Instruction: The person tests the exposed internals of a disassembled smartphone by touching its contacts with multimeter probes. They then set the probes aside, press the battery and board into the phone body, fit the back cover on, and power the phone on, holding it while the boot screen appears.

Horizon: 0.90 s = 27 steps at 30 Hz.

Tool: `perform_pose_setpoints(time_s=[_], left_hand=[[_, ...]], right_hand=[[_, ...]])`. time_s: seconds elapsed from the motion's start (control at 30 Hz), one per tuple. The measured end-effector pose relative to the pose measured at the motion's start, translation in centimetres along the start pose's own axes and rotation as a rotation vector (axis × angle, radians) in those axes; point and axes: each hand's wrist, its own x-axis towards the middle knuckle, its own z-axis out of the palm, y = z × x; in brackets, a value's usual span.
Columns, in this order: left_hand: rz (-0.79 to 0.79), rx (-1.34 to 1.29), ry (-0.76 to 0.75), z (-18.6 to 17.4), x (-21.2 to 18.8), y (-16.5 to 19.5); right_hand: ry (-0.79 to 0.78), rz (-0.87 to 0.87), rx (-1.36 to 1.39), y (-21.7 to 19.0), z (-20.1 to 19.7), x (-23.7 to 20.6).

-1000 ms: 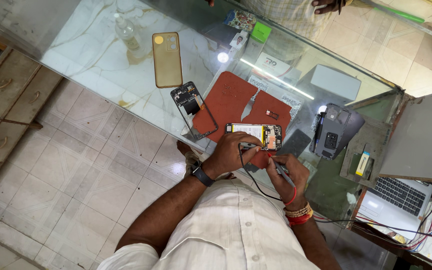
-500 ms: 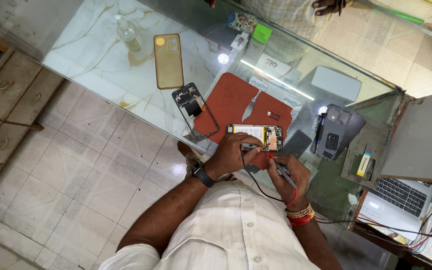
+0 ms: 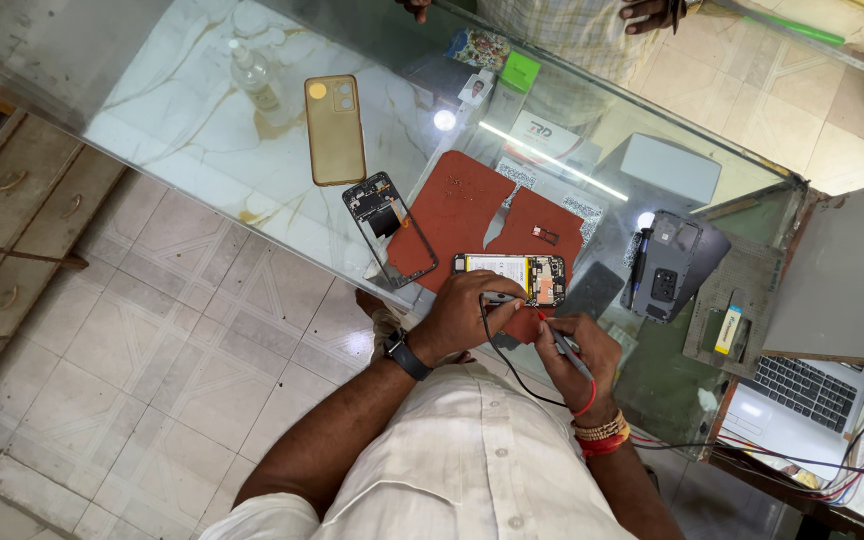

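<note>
An opened phone (image 3: pixel 512 274) lies on a red mat (image 3: pixel 472 215) on the glass counter (image 3: pixel 202 180), its board and battery exposed. My left hand (image 3: pixel 464 312) rests at the phone's near edge and pinches a black test probe against it. My right hand (image 3: pixel 574 352) grips a red test probe, its tip at the phone's lower right corner. Black and red leads trail from both hands toward my chest.
A phone frame (image 3: pixel 389 226) and a tan back cover (image 3: pixel 335 128) lie left of the mat. A grey phone back (image 3: pixel 667 265), a laptop (image 3: pixel 802 395) and tangled wires (image 3: pixel 852 465) are at the right. Another person (image 3: pixel 592 25) stands behind the counter.
</note>
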Motion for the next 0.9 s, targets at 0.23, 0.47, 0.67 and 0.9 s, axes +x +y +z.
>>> perform_pose_setpoints(time_s=[0.23, 0.47, 0.67, 0.9], left_hand=[[0.048, 0.023, 0.029, -0.03, -0.10, 0.62], [0.019, 0.015, 0.021, 0.12, 0.12, 0.90], [0.032, 0.026, 0.006, 0.16, 0.12, 0.48], [0.034, 0.017, -0.005, 0.04, 0.07, 0.42]], right_hand=[[0.000, 0.008, -0.057, -0.20, -0.18, -0.16], [0.002, 0.004, -0.028, -0.22, -0.43, -0.03], [-0.003, -0.007, -0.029, 0.05, -0.42, 0.00], [-0.002, -0.018, -0.025, -0.05, -0.35, 0.05]])
